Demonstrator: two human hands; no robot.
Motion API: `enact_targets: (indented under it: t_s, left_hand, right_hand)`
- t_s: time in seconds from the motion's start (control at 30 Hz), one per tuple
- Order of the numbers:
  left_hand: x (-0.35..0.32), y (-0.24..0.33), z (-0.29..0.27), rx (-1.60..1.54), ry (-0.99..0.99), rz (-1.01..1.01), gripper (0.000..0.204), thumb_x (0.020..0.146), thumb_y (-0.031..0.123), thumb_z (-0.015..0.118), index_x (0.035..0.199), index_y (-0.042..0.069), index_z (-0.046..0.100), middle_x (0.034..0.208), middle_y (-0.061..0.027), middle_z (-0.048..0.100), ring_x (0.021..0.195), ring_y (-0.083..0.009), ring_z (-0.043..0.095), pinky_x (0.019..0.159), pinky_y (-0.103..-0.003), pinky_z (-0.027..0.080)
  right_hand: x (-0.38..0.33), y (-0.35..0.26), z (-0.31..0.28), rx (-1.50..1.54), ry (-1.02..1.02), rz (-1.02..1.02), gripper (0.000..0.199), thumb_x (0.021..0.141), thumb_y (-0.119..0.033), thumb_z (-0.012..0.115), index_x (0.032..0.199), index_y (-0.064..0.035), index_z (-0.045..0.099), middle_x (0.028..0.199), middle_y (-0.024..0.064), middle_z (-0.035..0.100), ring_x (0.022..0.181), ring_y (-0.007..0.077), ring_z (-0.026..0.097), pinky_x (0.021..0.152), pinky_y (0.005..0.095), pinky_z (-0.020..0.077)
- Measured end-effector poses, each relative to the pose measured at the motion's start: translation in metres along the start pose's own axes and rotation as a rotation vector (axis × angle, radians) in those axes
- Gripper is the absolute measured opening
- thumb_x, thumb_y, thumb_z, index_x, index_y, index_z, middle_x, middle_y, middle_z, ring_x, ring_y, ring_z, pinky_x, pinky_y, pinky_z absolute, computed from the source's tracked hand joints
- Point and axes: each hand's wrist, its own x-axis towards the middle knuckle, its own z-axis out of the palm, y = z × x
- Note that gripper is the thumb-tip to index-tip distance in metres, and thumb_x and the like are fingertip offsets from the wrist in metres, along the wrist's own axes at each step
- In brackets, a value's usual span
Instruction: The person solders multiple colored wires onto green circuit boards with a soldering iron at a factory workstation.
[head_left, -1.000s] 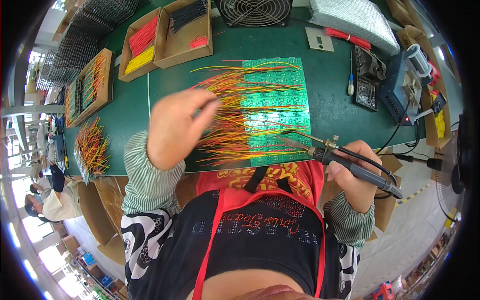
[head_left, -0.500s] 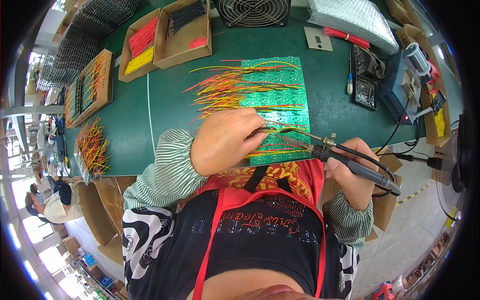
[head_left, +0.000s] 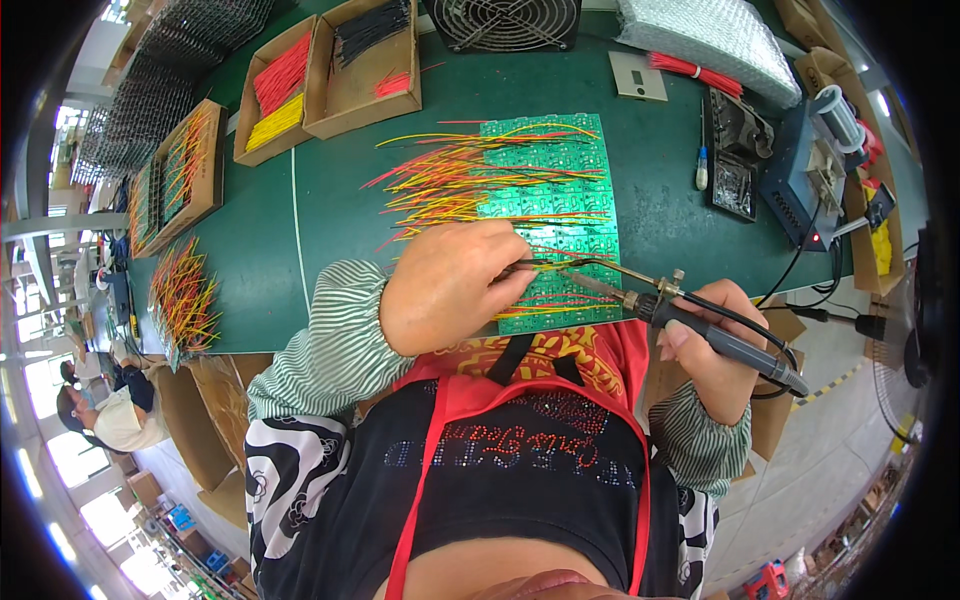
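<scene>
A panel of green circuit boards (head_left: 575, 225) lies on the bench in front of me, with rows of red, yellow and black wires (head_left: 440, 185) reaching out over its left side. My left hand (head_left: 455, 285) rests at the panel's near left part, thumb and fingers pinched on a thin dark wire (head_left: 522, 265); the fingertips partly hide it. In my right hand (head_left: 715, 345) is a soldering iron (head_left: 725, 350) with a thin curved solder-feed tube (head_left: 625, 270) fixed along it. The iron's tip points left, over the panel, close to my left fingertips. Whether it touches a joint is too small to tell.
Cardboard boxes of cut wires (head_left: 275, 95) stand far left, near a fan (head_left: 505, 20). A blue soldering station (head_left: 800, 190) with a solder spool (head_left: 835, 110) is at right, beside a black tray (head_left: 735, 185) and a small screwdriver (head_left: 702, 168). More wired boards (head_left: 183, 300) lie left.
My right hand and the soldering iron have shifted slightly right and toward me. My left hand keeps its pinch at nearly the same spot.
</scene>
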Motion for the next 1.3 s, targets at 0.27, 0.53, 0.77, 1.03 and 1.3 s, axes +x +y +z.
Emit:
enact_targets:
  t_s: [0.27,0.53,0.77,1.03,1.3]
  left_hand:
    - [0.000,0.001,-0.012,0.002,0.008,0.027,0.014,0.078,0.015,0.064,0.082,0.002,0.061,0.076,-0.0107,0.060,0.067,-0.0265,0.060,0.058,-0.035,0.047]
    - [0.004,0.007,-0.027,0.182,0.200,0.018,0.012,0.081,0.015,0.060,0.083,0.004,0.060,0.077,-0.0115,0.061,0.071,-0.0305,0.059,0.063,-0.039,0.047]
    - [0.015,0.010,0.005,0.037,-0.016,0.076,0.013,0.080,0.016,0.063,0.083,0.003,0.061,0.075,-0.0099,0.061,0.070,-0.0276,0.060,0.060,-0.037,0.047]
    - [0.017,0.007,0.008,0.041,-0.024,0.053,0.015,0.078,0.016,0.064,0.083,0.002,0.061,0.075,-0.0102,0.060,0.069,-0.0268,0.060,0.059,-0.036,0.047]
    - [0.018,0.009,0.008,0.045,-0.032,0.047,0.014,0.077,0.015,0.063,0.082,0.002,0.061,0.074,-0.0099,0.060,0.067,-0.0259,0.060,0.058,-0.036,0.047]
  right_hand:
    - [-0.004,0.001,-0.008,-0.088,0.015,-0.041,0.017,0.069,-0.004,0.068,0.081,0.0023,0.058,0.070,0.0056,0.062,0.060,0.0078,0.057,0.055,0.0209,0.0460]
    - [-0.009,0.000,-0.015,-0.032,0.010,-0.038,0.015,0.072,0.001,0.064,0.084,0.0039,0.055,0.071,0.0090,0.062,0.058,0.0104,0.059,0.056,0.0220,0.0484]
    - [-0.009,0.001,-0.016,-0.033,0.028,-0.020,0.017,0.071,0.001,0.065,0.084,0.0036,0.055,0.071,0.0084,0.062,0.058,0.0097,0.059,0.056,0.0218,0.0478]
    - [-0.004,0.006,-0.015,-0.042,0.009,-0.031,0.016,0.070,0.000,0.065,0.083,0.0030,0.056,0.071,0.0077,0.062,0.058,0.0092,0.058,0.055,0.0217,0.0471]
    - [-0.004,0.003,-0.015,-0.035,0.012,-0.047,0.016,0.071,-0.002,0.066,0.084,0.0029,0.056,0.069,0.0073,0.061,0.057,0.0093,0.058,0.055,0.0214,0.0470]
